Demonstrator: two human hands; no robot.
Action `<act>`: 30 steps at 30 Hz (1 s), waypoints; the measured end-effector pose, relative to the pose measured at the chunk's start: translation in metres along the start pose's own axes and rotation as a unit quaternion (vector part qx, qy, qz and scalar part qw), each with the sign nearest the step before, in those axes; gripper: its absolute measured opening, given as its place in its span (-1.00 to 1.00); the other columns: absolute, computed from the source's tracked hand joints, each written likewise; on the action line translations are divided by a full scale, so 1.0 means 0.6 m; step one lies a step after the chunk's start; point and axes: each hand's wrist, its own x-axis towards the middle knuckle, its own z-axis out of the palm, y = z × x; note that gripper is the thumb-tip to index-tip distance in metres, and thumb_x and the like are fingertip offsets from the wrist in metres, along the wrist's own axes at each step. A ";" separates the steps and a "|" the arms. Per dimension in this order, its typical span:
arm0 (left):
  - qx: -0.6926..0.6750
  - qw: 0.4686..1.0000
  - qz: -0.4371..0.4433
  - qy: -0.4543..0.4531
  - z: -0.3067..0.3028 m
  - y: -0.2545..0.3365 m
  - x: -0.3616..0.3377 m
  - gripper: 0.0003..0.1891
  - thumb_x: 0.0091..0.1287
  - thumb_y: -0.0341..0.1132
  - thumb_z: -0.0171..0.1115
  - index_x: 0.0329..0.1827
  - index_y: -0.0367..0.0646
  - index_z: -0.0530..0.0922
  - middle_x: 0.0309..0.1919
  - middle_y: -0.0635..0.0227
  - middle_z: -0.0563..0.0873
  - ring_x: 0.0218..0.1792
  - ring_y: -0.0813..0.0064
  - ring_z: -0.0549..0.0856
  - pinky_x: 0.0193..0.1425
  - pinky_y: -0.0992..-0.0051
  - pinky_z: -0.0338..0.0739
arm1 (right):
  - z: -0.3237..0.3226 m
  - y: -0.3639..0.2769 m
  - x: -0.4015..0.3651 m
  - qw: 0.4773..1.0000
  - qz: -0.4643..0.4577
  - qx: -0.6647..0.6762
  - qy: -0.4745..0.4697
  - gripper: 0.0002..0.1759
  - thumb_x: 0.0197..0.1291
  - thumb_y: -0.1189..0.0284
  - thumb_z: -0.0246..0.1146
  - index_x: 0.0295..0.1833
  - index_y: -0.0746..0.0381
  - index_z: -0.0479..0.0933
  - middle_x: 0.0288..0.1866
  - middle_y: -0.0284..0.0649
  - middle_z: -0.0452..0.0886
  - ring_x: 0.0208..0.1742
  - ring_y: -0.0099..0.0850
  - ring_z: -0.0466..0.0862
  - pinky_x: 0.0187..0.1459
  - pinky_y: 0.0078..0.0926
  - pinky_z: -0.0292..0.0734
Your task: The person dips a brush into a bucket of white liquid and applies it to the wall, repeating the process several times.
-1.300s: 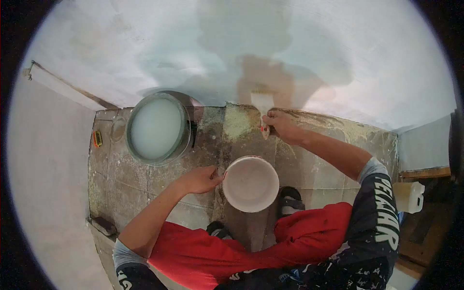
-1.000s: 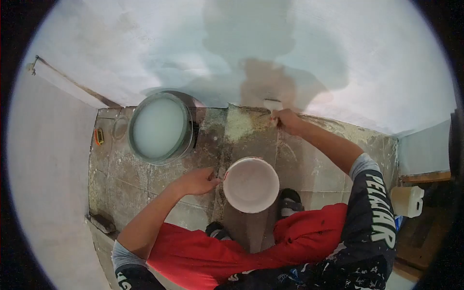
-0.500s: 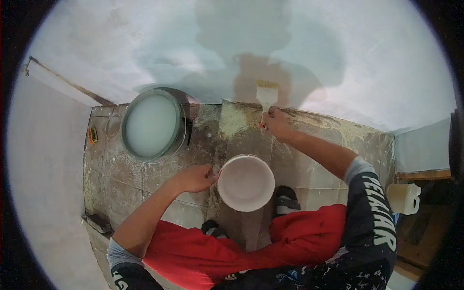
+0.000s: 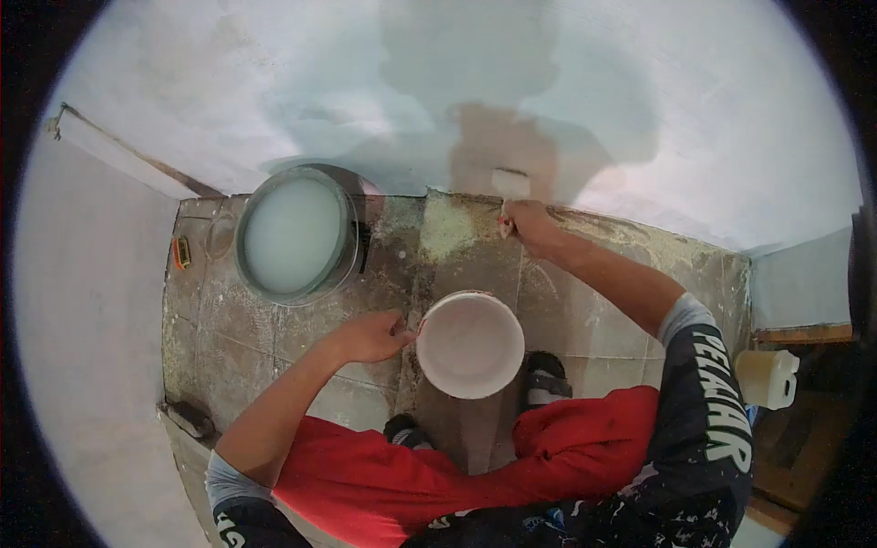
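The brush (image 4: 512, 185), its handle pinched in the right hand (image 4: 534, 228), points away toward the wall (image 4: 713, 137), while the left hand (image 4: 370, 337) pinches the left edge of the small bucket (image 4: 470, 345), nearer the body.

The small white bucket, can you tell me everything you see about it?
The small white bucket is round and looks like plastic, with a thin rim and reddish marks along its outside edge. It's upright, its open top facing up at us. Inside it looks pale; I can't tell how full it is. The left hand has its fingers at the bucket's left edge. Whether its bottom touches the floor is hidden.
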 end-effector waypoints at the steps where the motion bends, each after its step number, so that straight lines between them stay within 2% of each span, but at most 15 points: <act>1: -0.005 1.000 -0.007 -0.023 -0.009 0.008 -0.002 -0.27 0.40 0.12 0.03 0.37 -0.40 0.28 0.20 -0.18 0.51 0.25 -0.07 0.50 0.33 0.20 0.37 | 0.029 -0.040 -0.044 1.000 -0.016 0.020 0.015 -0.76 0.35 0.38 0.13 -0.21 0.37 0.50 -0.42 -0.15 0.54 -0.45 -0.41 0.52 -0.48 -0.30 0.42; 3: -0.011 0.999 -0.012 -0.049 -0.010 0.012 0.000 -0.26 0.40 0.13 0.02 0.37 -0.40 0.27 0.24 -0.17 0.48 0.28 -0.06 0.48 0.35 0.21 0.35 | 0.055 -0.075 -0.099 0.998 -0.030 0.039 0.033 -0.75 0.38 0.36 0.10 -0.15 0.37 0.49 -0.40 -0.17 0.54 -0.42 -0.44 0.51 -0.44 -0.33 0.43; 5: 0.016 1.000 -0.002 -0.023 -0.008 0.010 0.002 -0.25 0.40 0.15 0.01 0.38 -0.40 0.27 0.26 -0.16 0.47 0.29 -0.06 0.46 0.37 0.20 0.34 | 0.061 -0.079 -0.122 0.982 -0.136 -0.118 0.047 -0.73 0.41 0.35 0.08 -0.06 0.38 0.46 -0.33 -0.18 0.55 -0.34 -0.48 0.52 -0.33 -0.39 0.46; 8: -0.014 1.000 0.001 -0.018 -0.006 0.008 0.001 -0.26 0.41 0.14 0.00 0.37 -0.39 0.28 0.24 -0.16 0.49 0.27 -0.06 0.48 0.35 0.20 0.35 | 0.060 -0.053 -0.114 0.970 -0.181 -0.155 0.049 -0.77 0.42 0.35 0.08 -0.14 0.33 0.46 -0.36 -0.27 0.53 -0.43 -0.52 0.49 -0.40 -0.51 0.42; 12: -0.017 1.000 0.000 -0.015 -0.009 0.011 -0.005 -0.27 0.40 0.13 0.02 0.36 -0.40 0.30 0.23 -0.17 0.49 0.27 -0.07 0.48 0.34 0.19 0.35 | 0.060 -0.051 -0.122 0.980 -0.099 -0.175 0.000 -0.78 0.42 0.35 0.08 -0.06 0.31 0.43 -0.32 -0.25 0.55 -0.44 -0.53 0.49 -0.40 -0.50 0.43; 14: -0.009 1.000 0.003 -0.028 -0.005 0.002 0.002 -0.34 0.40 0.11 0.04 0.27 -0.36 0.38 0.18 -0.15 0.53 0.23 -0.04 0.52 0.30 0.18 0.39 | 0.052 -0.059 -0.126 0.979 -0.045 -0.181 -0.084 -0.69 0.41 0.31 0.08 -0.01 0.38 0.45 -0.34 -0.28 0.57 -0.34 -0.52 0.52 -0.30 -0.48 0.44; 15: -0.013 0.999 0.002 -0.029 -0.003 0.000 0.000 -0.34 0.40 0.11 0.04 0.27 -0.36 0.38 0.18 -0.15 0.53 0.23 -0.04 0.52 0.30 0.18 0.39 | 0.053 -0.072 -0.136 0.978 -0.042 -0.183 -0.086 -0.69 0.41 0.31 0.08 -0.01 0.38 0.45 -0.34 -0.28 0.57 -0.34 -0.52 0.52 -0.30 -0.48 0.44; 17: 0.000 1.000 0.018 0.018 0.003 -0.005 -0.004 -0.43 0.40 0.09 0.04 0.09 -0.33 0.46 0.03 -0.11 0.61 0.10 -0.05 0.59 0.17 0.14 0.45 | 0.060 -0.118 -0.167 0.965 -0.043 -0.205 -0.159 -0.71 0.42 0.30 0.08 -0.07 0.34 0.49 -0.36 -0.29 0.56 -0.36 -0.57 0.50 -0.35 -0.53 0.42; 21: -0.026 0.999 0.021 0.033 0.020 -0.019 0.006 -0.53 0.40 0.02 0.03 -0.03 -0.31 0.48 -0.09 -0.08 0.64 -0.02 -0.07 0.62 0.05 0.10 0.47 | 0.068 -0.229 -0.219 0.933 -0.010 -0.225 -0.282 -0.80 0.41 0.35 0.09 -0.11 0.28 0.45 -0.34 -0.30 0.55 -0.42 -0.58 0.50 -0.42 -0.58 0.40; 23: -0.013 0.997 0.058 0.044 0.029 -0.028 0.015 -0.60 0.37 -0.09 0.03 -0.03 -0.31 0.47 -0.11 -0.10 0.64 -0.04 -0.09 0.62 0.01 0.09 0.47 | 0.069 -0.268 -0.233 0.815 -0.007 -0.476 -0.329 -0.83 0.35 0.37 0.14 -0.14 0.26 0.48 -0.34 -0.33 0.56 -0.37 -0.53 0.52 -0.37 -0.51 0.41; 24: -0.019 0.997 0.055 0.043 0.032 -0.028 0.016 -0.60 0.37 -0.09 0.03 -0.03 -0.31 0.47 -0.11 -0.10 0.64 -0.04 -0.09 0.62 0.01 0.09 0.47 | 0.067 -0.276 -0.239 0.813 -0.003 -0.477 -0.334 -0.83 0.35 0.37 0.14 -0.14 0.26 0.48 -0.34 -0.33 0.56 -0.37 -0.53 0.52 -0.37 -0.51 0.41; 26: 0.002 0.998 0.057 0.025 0.035 -0.026 0.017 -0.66 0.32 -0.19 0.02 -0.03 -0.31 0.47 -0.13 -0.11 0.64 -0.04 -0.09 0.62 0.01 0.08 0.48 | 0.067 -0.287 -0.255 0.668 -0.105 -0.613 -0.408 -0.86 0.27 0.39 0.17 -0.19 0.24 0.52 -0.36 -0.30 0.57 -0.35 -0.46 0.52 -0.29 -0.41 0.42; 27: 0.000 0.998 0.055 0.024 0.037 -0.027 0.018 -0.66 0.32 -0.19 0.02 -0.03 -0.31 0.47 -0.13 -0.11 0.64 -0.04 -0.09 0.62 0.01 0.08 0.48 | 0.087 -0.296 -0.280 0.657 -0.057 -0.648 -0.381 -0.83 0.20 0.37 0.18 -0.20 0.25 0.55 -0.33 -0.16 0.61 -0.29 -0.27 0.57 -0.20 -0.27 0.43; 28: 0.003 0.998 0.058 0.017 0.040 -0.030 0.022 -0.66 0.32 -0.20 0.01 -0.03 -0.31 0.47 -0.13 -0.12 0.64 -0.04 -0.10 0.62 0.01 0.08 0.48 | 0.094 -0.284 -0.286 0.657 -0.057 -0.647 -0.382 -0.83 0.20 0.37 0.18 -0.20 0.25 0.55 -0.33 -0.16 0.61 -0.29 -0.27 0.57 -0.20 -0.27 0.43; 30: 0.006 0.998 0.060 0.009 0.041 -0.029 0.023 -0.67 0.31 -0.21 0.01 -0.04 -0.31 0.47 -0.13 -0.13 0.64 -0.04 -0.11 0.62 0.02 0.07 0.48 | 0.102 -0.256 -0.293 0.618 -0.086 -0.657 -0.422 -0.80 0.18 0.38 0.17 -0.17 0.28 0.55 -0.31 -0.04 0.62 -0.26 -0.07 0.59 -0.20 -0.19 0.44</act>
